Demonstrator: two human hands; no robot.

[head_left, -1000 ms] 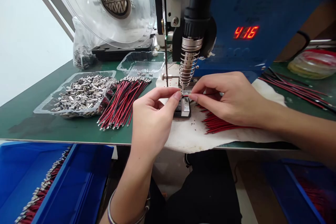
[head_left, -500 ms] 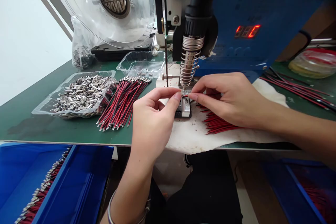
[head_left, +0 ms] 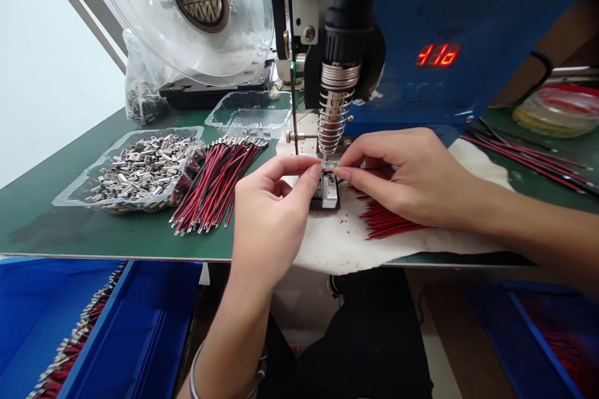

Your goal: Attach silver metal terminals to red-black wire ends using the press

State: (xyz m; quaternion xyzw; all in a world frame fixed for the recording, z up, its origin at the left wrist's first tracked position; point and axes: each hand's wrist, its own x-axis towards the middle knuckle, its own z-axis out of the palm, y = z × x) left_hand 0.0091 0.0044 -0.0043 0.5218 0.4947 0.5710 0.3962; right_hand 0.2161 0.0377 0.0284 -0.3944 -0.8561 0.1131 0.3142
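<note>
Under the soldering machine's spring-wrapped tip (head_left: pixel 333 128), both of my hands meet at a small metal fixture (head_left: pixel 330 190). My left hand (head_left: pixel 276 212) pinches thumb against forefinger at the fixture's left side; whatever lies between these fingertips is too small and covered to make out. From the right, my right hand (head_left: pixel 407 177) is closed in a pinch on a thin red and black wire (head_left: pixel 329 171), whose end lies at the fixture beneath the tip. Below the right hand, a bundle of red and black wires (head_left: pixel 388 219) rests on a white cloth (head_left: pixel 346 249).
Left on the green table (head_left: pixel 42 199) are a clear tray (head_left: pixel 70 198) of metal connectors and a pile of wires with connectors (head_left: pixel 218 184). Behind stand another clear tray (head_left: pixel 253 115) and a large reel (head_left: pixel 135 0). Blue bins (head_left: pixel 140 324) sit below the table edge.
The red digits on the machine's display read differently now. Both hands keep their pinch at the fixture, and the whole view has shifted very slightly.
</note>
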